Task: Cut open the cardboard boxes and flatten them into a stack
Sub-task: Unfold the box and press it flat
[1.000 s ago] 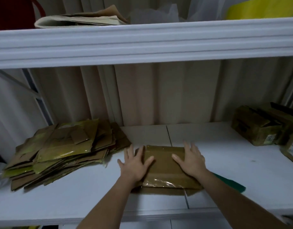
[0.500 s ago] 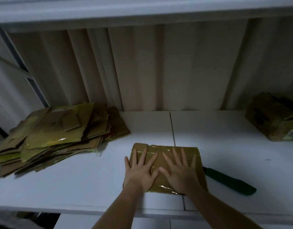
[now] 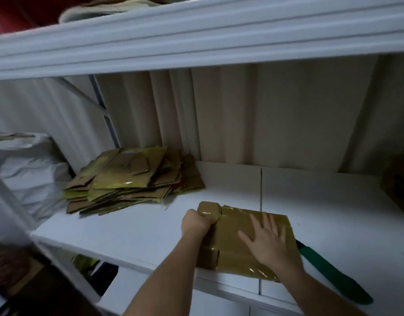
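Left hand [image 3: 195, 222] now grips the flattened box [image 3: 246, 242] by its left edge; half a second ago both palms pressed it. Right hand [image 3: 268, 244] flat, fingers spread, on top. Pressing looks done (likely next: onto the stack [image 3: 132, 181], left of the box).

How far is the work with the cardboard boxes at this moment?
Done: a stack of flattened boxes lies at the shelf's back left. In hand: the right hand presses one flattened box flat while the left hand grips its left edge. Left: moving it onto the stack; a box at the far right looks uncut, beyond the green knife.
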